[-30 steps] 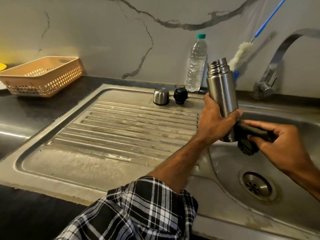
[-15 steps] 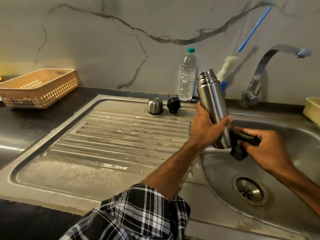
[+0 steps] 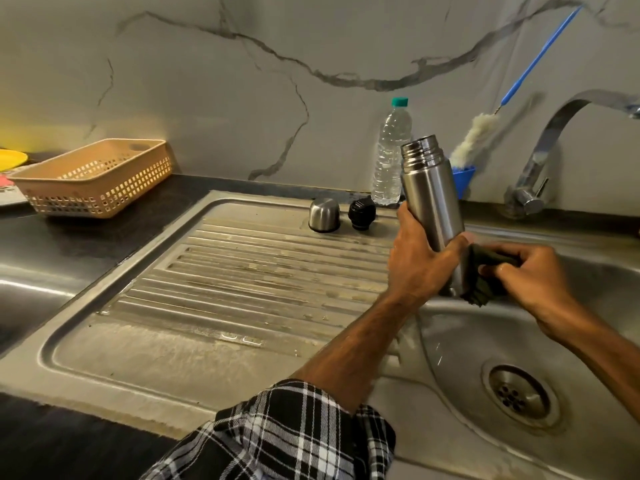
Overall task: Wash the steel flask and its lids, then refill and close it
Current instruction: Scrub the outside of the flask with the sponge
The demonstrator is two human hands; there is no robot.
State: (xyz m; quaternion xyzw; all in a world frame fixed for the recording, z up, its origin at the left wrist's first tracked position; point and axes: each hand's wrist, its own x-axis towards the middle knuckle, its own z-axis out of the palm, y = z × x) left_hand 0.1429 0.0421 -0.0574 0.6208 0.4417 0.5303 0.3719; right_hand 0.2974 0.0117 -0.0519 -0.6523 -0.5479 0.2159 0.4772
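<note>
The open steel flask (image 3: 431,194) stands nearly upright over the left rim of the sink basin (image 3: 588,341), its threaded mouth up. My left hand (image 3: 420,261) grips its lower half. My right hand (image 3: 523,275) presses a dark green scrub pad (image 3: 479,289) against the flask's lower right side and base. On the draining board (image 3: 242,289) behind, the steel cup lid (image 3: 323,215) stands upside down next to the black stopper lid (image 3: 361,214).
A plastic water bottle (image 3: 391,154) stands at the wall. A white bottle brush with blue handle (image 3: 474,136) leans in a blue holder. The tap (image 3: 540,161) curves at right. A beige basket (image 3: 97,178) sits far left. The drain (image 3: 519,396) lies below.
My hands keep the same hold, with the pad shifting slightly around the flask's base. The view has tilted, so everything sits a little lower and further left in frame.
</note>
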